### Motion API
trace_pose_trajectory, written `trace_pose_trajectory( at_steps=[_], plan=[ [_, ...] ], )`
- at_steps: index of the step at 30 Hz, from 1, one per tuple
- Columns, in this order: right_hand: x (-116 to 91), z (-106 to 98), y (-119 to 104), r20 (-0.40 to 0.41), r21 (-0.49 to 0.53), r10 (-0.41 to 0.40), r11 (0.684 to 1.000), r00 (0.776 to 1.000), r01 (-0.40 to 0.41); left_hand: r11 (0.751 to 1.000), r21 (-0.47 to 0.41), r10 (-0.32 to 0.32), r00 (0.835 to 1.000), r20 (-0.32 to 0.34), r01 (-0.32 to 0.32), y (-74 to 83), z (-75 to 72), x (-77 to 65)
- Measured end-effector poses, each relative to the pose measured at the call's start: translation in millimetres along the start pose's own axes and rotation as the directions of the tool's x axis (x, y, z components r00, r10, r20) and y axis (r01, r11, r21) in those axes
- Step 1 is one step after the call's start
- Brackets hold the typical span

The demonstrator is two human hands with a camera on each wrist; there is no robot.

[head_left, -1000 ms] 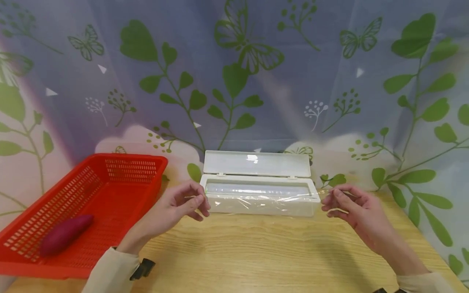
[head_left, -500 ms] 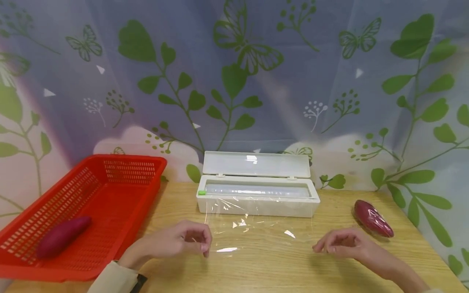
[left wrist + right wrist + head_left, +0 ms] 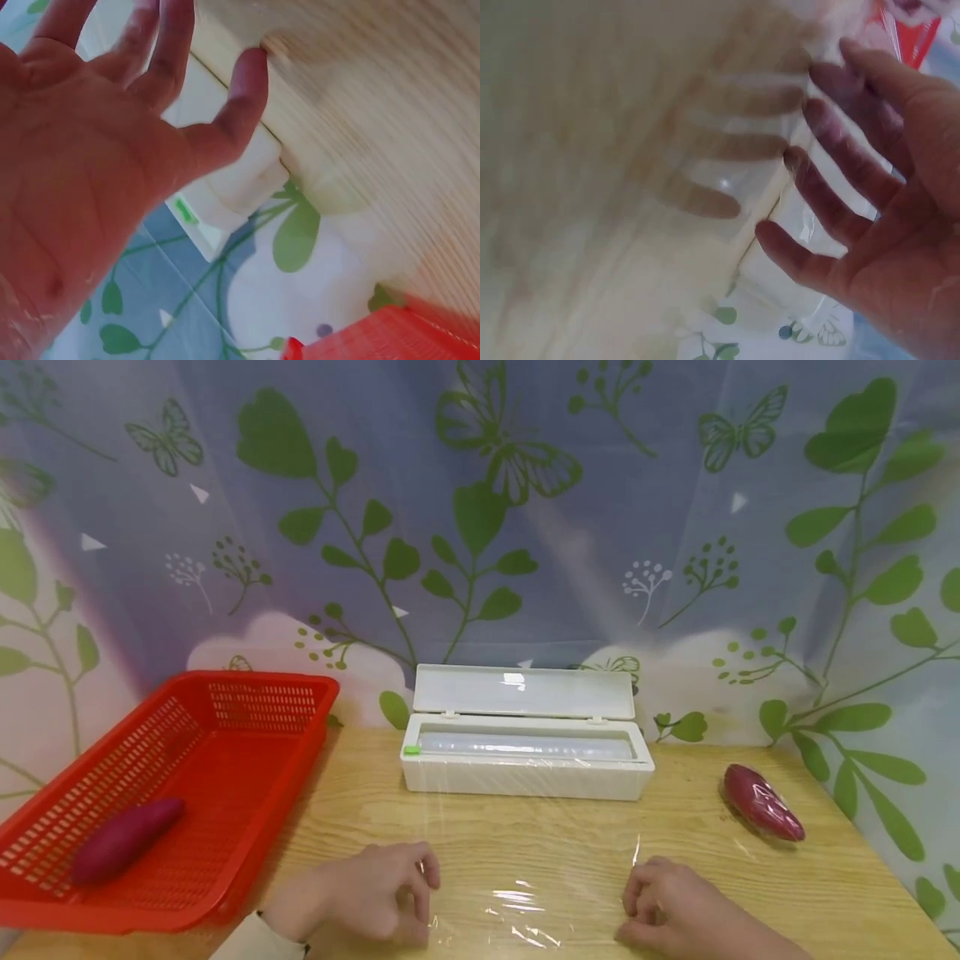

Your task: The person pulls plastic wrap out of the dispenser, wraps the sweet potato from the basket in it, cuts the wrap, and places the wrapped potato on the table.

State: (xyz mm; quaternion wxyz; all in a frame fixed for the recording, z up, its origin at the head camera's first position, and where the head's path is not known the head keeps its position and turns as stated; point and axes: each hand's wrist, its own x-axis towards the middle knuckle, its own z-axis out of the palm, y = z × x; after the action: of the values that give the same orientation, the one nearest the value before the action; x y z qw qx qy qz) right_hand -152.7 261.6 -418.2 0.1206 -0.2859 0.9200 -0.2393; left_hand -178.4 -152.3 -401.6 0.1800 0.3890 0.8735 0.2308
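Observation:
A clear sheet of plastic wrap runs from the roll in the white wrap dispenser towards me, just over the table. At the sheet's left side my left hand pinches its edge, fingers bent and pointing down. Opposite it, my right hand holds the right side; its thumb and index fingertips come close together in the right wrist view. The thumb of the left hand cannot be made out in the left wrist view. The dispenser's lid stands raised against the curtain.
A red plastic basket on the left holds a purple sweet potato. A second purple sweet potato, shiny with film around it, lies on the table at the right. A patterned curtain hangs behind.
Both hands have moved from the dispenser towards me and down, drawing the plastic wrap out over the table. The sweet potato on the right, earlier hidden by the right hand, shows now.

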Motion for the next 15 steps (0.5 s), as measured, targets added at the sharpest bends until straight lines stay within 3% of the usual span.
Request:
trace_pose_trajectory(
  at_steps=[4, 15],
  plan=[
    [-1, 4, -4, -0.04, -0.12, 0.016, 0.993, 0.999, -0.02, 0.996, 0.04, -0.08, 0.996, -0.032, 0.081, 6.8, 3.1, 1.9],
    [-10, 9, 3, -0.151, -0.232, -0.057, 0.973, 0.987, 0.021, 0.995, 0.025, -0.092, 0.993, -0.079, 0.094, 8.3, 6.4, 2.4]
  ],
)
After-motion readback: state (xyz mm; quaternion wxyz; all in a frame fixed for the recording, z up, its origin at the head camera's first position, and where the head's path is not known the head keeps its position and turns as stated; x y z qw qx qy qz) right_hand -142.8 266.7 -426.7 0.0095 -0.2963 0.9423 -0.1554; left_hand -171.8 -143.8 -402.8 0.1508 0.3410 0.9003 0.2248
